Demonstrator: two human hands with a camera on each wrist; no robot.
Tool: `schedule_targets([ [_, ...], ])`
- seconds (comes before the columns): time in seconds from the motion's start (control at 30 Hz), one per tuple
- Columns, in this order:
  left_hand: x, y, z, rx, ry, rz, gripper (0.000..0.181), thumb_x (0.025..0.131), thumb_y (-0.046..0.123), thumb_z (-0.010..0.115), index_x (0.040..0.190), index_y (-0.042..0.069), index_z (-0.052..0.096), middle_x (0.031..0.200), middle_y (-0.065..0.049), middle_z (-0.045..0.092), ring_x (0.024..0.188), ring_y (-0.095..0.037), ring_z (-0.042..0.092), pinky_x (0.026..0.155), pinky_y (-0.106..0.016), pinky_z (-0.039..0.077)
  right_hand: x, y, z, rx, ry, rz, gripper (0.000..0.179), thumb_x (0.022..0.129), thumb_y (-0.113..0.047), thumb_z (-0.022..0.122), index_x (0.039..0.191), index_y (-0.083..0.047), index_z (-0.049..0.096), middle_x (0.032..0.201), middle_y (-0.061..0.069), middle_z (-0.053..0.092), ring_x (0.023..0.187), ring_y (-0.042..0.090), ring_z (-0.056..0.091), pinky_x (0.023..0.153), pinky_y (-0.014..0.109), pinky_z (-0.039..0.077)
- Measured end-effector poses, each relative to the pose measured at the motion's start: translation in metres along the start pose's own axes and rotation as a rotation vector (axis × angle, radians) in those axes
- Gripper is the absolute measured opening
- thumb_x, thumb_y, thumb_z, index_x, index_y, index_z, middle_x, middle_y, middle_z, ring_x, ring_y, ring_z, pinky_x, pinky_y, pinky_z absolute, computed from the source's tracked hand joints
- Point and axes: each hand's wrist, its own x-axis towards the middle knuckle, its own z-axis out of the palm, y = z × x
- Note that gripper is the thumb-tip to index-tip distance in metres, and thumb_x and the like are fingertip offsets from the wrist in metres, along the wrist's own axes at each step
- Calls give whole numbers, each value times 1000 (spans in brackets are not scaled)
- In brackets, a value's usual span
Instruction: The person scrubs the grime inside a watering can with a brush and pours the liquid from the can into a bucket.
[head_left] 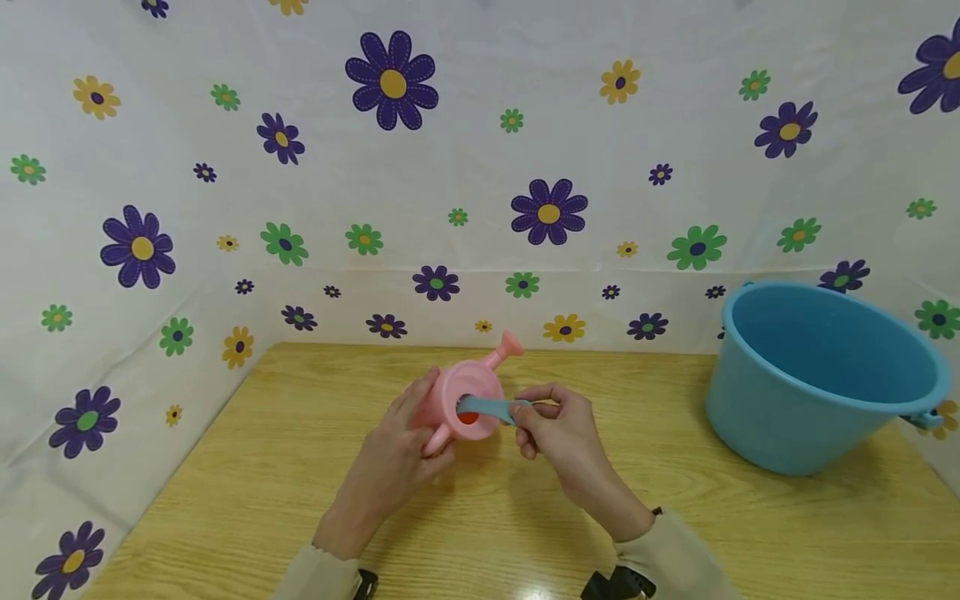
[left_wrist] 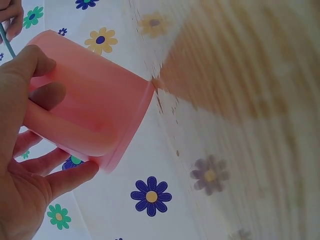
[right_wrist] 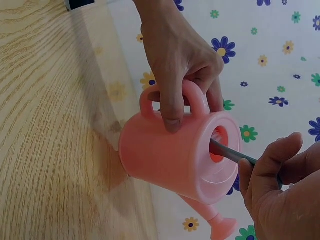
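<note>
A pink toy watering can [head_left: 483, 377] is tilted over the wooden table, its round top opening facing back toward me. My left hand [head_left: 390, 454] grips it by the handle [right_wrist: 197, 100], fingers spread along the body. In the left wrist view the can's lower base edge comes right down at the tabletop. Between thumb and fingers, my right hand [head_left: 566, 437] pinches the blue handle of a brush [head_left: 491, 407]. The brush's head reaches into the opening, where some white bristles show; the rest is hidden inside. The spout [head_left: 507, 347] points away to the far right.
A large blue bucket [head_left: 787, 417] stands upright at the right of the wooden table [head_left: 247, 467]. Behind and to the left hangs a white sheet [head_left: 465, 158] printed with purple, green and yellow flowers.
</note>
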Motion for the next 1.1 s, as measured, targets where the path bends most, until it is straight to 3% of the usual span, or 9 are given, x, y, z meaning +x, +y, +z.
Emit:
schedule_targets([
  [0.63, 1, -1, 0, 5, 30, 45, 27, 79, 16, 84, 60, 10, 66, 154, -21, 50, 136, -45, 55, 98, -46, 56, 4, 1, 14, -160, -30, -98, 16, 96, -3, 66, 111, 1, 65, 73, 11, 65, 51, 13, 53, 48, 20, 47],
  [0.87, 1, -1, 0, 13, 23, 48, 30, 79, 16, 84, 58, 11, 64, 154, -21, 50, 137, -44, 54, 103, -46, 53, 5, 1, 20, -215, -61, -140, 14, 97, -4, 66, 110, 0, 64, 74, 15, 64, 50, 12, 52, 48, 21, 47],
  [1.1, 1, -1, 1, 12, 29, 49, 31, 79, 17, 83, 57, 12, 62, 153, -22, 51, 137, -44, 54, 102, -46, 53, 7, 3, 22, -214, -77, -157, 13, 96, -4, 67, 107, 1, 65, 72, 13, 65, 47, 11, 52, 46, 22, 46],
])
